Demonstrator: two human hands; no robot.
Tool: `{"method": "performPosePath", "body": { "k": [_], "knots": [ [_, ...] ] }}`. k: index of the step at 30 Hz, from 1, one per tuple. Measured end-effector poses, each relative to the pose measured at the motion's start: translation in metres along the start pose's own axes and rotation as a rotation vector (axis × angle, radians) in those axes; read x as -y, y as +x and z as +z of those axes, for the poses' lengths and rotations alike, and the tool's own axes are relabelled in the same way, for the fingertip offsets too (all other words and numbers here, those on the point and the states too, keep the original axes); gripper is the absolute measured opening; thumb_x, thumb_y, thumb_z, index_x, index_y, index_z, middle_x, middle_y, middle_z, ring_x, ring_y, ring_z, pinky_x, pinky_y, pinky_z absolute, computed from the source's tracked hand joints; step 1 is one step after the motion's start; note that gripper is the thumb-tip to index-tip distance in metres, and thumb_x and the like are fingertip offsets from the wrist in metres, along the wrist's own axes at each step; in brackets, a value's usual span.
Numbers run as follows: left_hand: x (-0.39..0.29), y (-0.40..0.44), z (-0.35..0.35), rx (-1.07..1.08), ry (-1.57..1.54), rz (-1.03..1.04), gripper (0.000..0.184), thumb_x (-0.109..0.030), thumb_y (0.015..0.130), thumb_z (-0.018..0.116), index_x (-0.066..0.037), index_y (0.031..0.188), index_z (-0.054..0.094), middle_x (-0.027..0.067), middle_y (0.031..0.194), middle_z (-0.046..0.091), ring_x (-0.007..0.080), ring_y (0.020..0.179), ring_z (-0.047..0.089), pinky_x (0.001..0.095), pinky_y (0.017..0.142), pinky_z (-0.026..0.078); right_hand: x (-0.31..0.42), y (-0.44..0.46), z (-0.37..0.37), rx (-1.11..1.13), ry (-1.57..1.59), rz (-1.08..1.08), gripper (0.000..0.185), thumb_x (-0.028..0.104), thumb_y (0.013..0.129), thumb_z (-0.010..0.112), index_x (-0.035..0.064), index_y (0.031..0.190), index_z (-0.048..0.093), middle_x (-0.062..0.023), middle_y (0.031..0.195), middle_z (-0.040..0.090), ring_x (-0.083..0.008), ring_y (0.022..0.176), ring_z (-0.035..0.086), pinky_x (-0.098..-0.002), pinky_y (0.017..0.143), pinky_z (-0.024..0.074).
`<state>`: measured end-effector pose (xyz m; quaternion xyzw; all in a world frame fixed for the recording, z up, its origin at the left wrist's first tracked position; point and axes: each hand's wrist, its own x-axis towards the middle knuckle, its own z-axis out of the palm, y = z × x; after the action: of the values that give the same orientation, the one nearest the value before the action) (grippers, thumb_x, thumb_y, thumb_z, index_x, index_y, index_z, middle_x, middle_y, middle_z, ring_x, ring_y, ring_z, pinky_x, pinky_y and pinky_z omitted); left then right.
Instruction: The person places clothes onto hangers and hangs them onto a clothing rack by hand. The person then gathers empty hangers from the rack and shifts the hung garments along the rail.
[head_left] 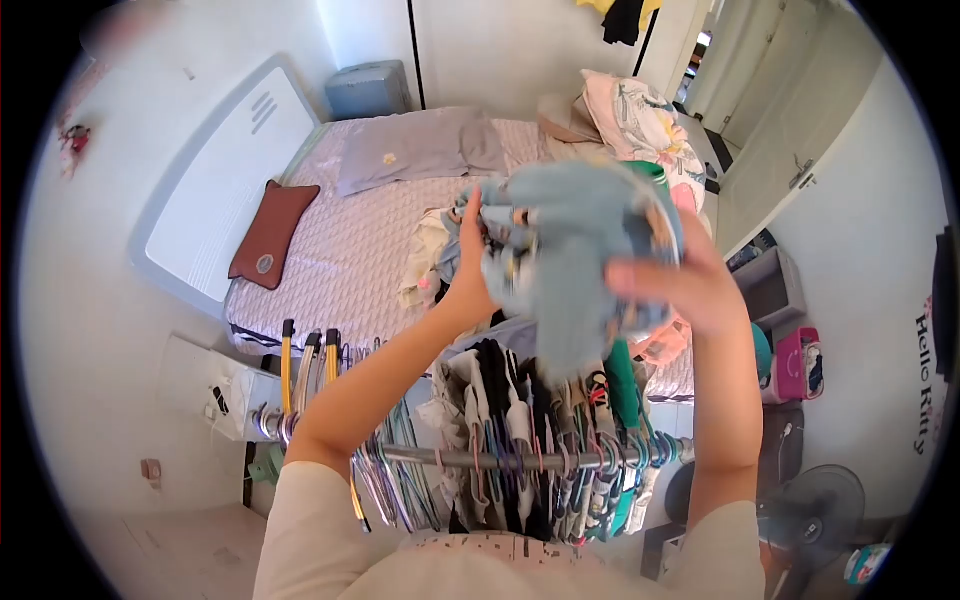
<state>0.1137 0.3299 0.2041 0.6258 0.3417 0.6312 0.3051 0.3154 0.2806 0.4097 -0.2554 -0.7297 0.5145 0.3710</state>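
A bunched light-blue garment (575,240) with patterned parts hangs between both hands, blurred by motion, above the near side of the bed. My right hand (685,275) is closed on its right side, the thumb lying across the cloth. At the garment's left edge is my left hand (474,260), closed on the cloth, with its fingers partly hidden behind it. Beyond the left hand, a cream garment (425,262) lies in a pile on the bed. Below the hands, a metal rail (450,459) carries several garments and bare hangers.
The bed (310,240) holds a brown cushion (275,235), a grey pillow (420,155) and floral bedding (650,125). A blue case (368,90) stands behind it. At right are a pink bin (798,365), a fan (815,520) and a door (820,130).
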Motion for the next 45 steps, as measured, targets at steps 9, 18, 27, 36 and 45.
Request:
{"method": "performPosePath", "body": {
  "k": [9, 18, 27, 36, 45],
  "knots": [
    [-0.192, 0.011, -0.083, -0.371, 0.278, 0.397, 0.024, 0.002, 0.077, 0.052, -0.003, 0.101, 0.052, 0.0061, 0.098, 0.057, 0.0129, 0.095, 0.053, 0.0271, 0.086, 0.043, 0.068, -0.128, 0.005, -0.873, -0.020, -0.330, 0.054, 0.010, 0.070, 0.073, -0.0084, 0.116, 0.053, -0.0122, 0.100, 0.063, -0.0183, 0.088, 0.061, -0.0290, 0.085, 0.0460],
    [-0.271, -0.200, -0.127, 0.325, 0.169, -0.135, 0.030, -0.018, 0.081, 0.061, 0.000, 0.105, 0.057, 0.0102, 0.092, 0.060, 0.0174, 0.080, 0.060, 0.0307, 0.069, 0.048, -0.021, -0.287, 0.155, -0.827, 0.462, 0.220, 0.062, 0.012, 0.074, 0.063, -0.0069, 0.129, 0.044, -0.0141, 0.113, 0.059, -0.0215, 0.097, 0.059, -0.0329, 0.088, 0.0454],
    [-0.237, -0.466, -0.160, 0.681, 0.413, -1.072, 0.051, -0.030, 0.077, 0.073, -0.009, 0.120, 0.057, 0.0141, 0.074, 0.064, 0.0229, 0.067, 0.063, 0.0354, 0.063, 0.048, -0.050, -0.391, 0.289, -0.885, 0.500, 0.623, 0.036, 0.019, 0.092, 0.052, -0.0056, 0.119, 0.053, -0.0115, 0.110, 0.061, -0.0160, 0.095, 0.059, -0.0252, 0.083, 0.0452],
    [-0.277, -0.437, -0.081, 0.407, -0.007, -0.515, 0.089, -0.015, 0.065, 0.081, -0.006, 0.139, 0.031, 0.0111, 0.131, 0.045, 0.0224, 0.121, 0.045, 0.0360, 0.102, 0.035, -0.021, -0.360, 0.377, -0.343, 0.633, 0.587, 0.027, 0.016, 0.095, 0.050, 0.0025, 0.119, 0.051, -0.0060, 0.121, 0.055, -0.0120, 0.105, 0.053, -0.0249, 0.088, 0.0415],
    [-0.311, -0.398, -0.060, 0.131, -0.933, -0.818, 0.056, -0.044, 0.082, 0.061, 0.004, 0.111, 0.052, 0.0135, 0.100, 0.062, 0.0185, 0.091, 0.060, 0.0283, 0.081, 0.048, 0.003, -0.350, 0.291, -0.288, -0.312, 0.035, 0.057, 0.012, 0.076, 0.075, 0.0033, 0.125, 0.047, -0.0042, 0.105, 0.058, -0.0112, 0.098, 0.052, -0.0270, 0.078, 0.0437]
  ]
}}
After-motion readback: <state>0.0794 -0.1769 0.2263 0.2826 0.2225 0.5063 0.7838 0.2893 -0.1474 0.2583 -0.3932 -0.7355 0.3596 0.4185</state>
